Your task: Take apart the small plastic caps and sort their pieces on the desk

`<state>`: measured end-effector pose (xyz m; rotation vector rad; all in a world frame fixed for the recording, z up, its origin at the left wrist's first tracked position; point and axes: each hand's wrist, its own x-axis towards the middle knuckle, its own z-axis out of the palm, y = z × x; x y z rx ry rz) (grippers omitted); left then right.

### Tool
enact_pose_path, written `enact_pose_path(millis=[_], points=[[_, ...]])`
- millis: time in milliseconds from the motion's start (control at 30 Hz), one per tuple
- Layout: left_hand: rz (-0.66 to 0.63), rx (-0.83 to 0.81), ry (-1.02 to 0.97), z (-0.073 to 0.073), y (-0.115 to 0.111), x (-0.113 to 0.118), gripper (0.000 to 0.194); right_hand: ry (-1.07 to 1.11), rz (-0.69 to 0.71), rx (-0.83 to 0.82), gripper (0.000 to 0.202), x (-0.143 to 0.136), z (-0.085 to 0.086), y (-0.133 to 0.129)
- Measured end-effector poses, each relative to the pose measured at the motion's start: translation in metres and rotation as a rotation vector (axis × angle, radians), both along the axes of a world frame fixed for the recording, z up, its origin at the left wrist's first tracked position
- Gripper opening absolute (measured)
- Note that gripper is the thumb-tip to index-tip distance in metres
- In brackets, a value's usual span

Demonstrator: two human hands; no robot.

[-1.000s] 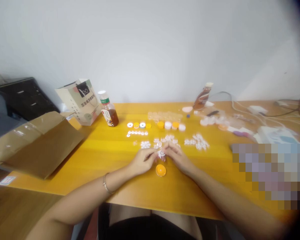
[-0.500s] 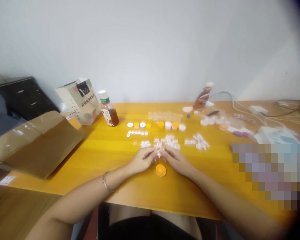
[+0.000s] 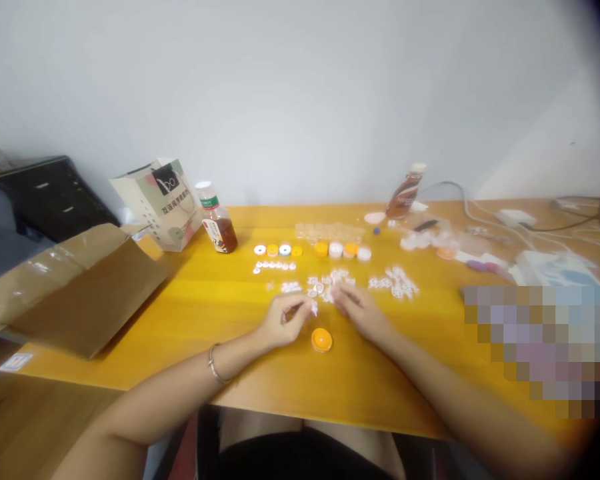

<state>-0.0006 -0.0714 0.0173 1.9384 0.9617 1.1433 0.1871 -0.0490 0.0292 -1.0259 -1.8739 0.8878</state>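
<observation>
Over the middle of the table, my left hand [image 3: 286,320] pinches a small white piece [image 3: 315,308] between thumb and fingertips. My right hand [image 3: 363,312] is a little to the right, its fingertips drawn together at the front edge of a pile of small white pieces [image 3: 340,277]. Blur hides whether anything is between them. Just below and between the hands lies a round orange-topped piece [image 3: 322,340]. Behind my left hand is a smaller group of white pieces [image 3: 290,287]; right of the pile spreads another group [image 3: 400,285].
Round spools or caps in white and orange [image 3: 335,250] stand in a row, with clear containers [image 3: 330,233] behind. A tea-coloured bottle [image 3: 220,227], paper bag [image 3: 167,207] and cardboard box [image 3: 80,287] are left. Another bottle [image 3: 405,193] and cables [image 3: 473,207] are right.
My hands have come apart: the right moved slightly right and away from me to the pile, while the left stays nearly in place with the white piece.
</observation>
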Motion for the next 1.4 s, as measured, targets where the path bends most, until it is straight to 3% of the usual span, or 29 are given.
enact_pose_path(millis=[100, 200, 367, 533, 800, 900, 1033, 1133, 1267, 1400], points=[[0.011, 0.007, -0.017, 0.002, -0.001, -0.004, 0.036, 0.034, -0.189, 0.006, 0.043, 0.009, 0.003, 0.008], [-0.002, -0.009, 0.000, -0.001, 0.003, -0.005, 0.038, -0.058, -0.264, 0.046, 0.041, 0.011, 0.002, 0.015], [-0.019, -0.031, 0.025, -0.006, 0.008, -0.003, 0.035, -0.235, -0.232, 0.152, 0.032, 0.008, -0.014, 0.025], [-0.033, -0.038, 0.049, -0.005, 0.006, 0.000, 0.034, -0.258, -0.259, 0.251, 0.018, 0.008, -0.027, 0.034], [-0.012, -0.052, 0.055, -0.006, 0.008, 0.001, 0.029, -0.234, -0.220, 0.276, 0.014, 0.002, -0.025, 0.035], [0.010, -0.046, 0.069, -0.007, 0.009, 0.001, 0.027, -0.171, -0.121, 0.257, 0.018, 0.001, -0.018, 0.022], [0.017, -0.021, 0.107, -0.007, 0.008, 0.002, 0.027, -0.123, 0.176, 0.291, 0.035, -0.003, -0.012, 0.001], [-0.015, -0.014, 0.129, -0.006, 0.007, 0.004, 0.027, -0.138, 0.238, 0.322, 0.024, -0.009, -0.010, -0.009], [0.001, -0.015, 0.150, -0.005, 0.005, 0.004, 0.026, -0.179, 0.101, 0.288, 0.017, -0.005, -0.005, -0.006], [-0.002, 0.021, 0.188, -0.003, 0.004, 0.002, 0.024, -0.241, -0.252, 0.105, 0.019, 0.026, 0.011, 0.016]])
